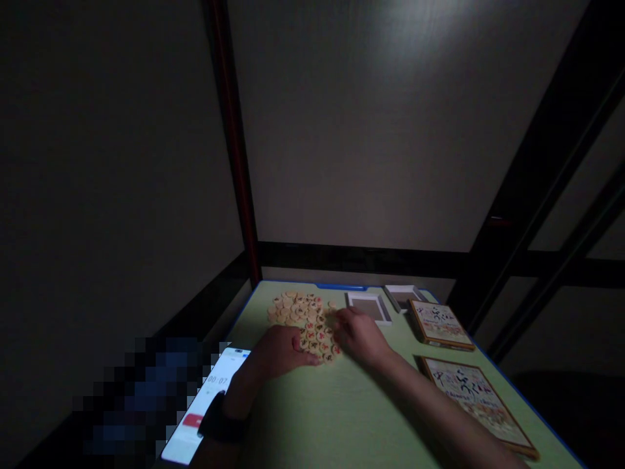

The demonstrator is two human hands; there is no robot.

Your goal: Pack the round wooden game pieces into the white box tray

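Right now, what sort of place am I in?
Probably a dim indoor room, maybe set up for games, though whether it's a home I can't tell. Plain walls rise behind a table bearing chess pieces and two game boxes.

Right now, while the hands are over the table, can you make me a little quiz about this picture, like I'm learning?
1. True or false: a black wristband is on the person's left arm.

2. Which things lie between the left hand and the right hand?
(a) dice
(b) Chinese chess pieces
(c) crayons

3. How many printed Chinese chess boxes lie on the right side of the green table?

Key: 1. True. 2. (b). 3. Two.
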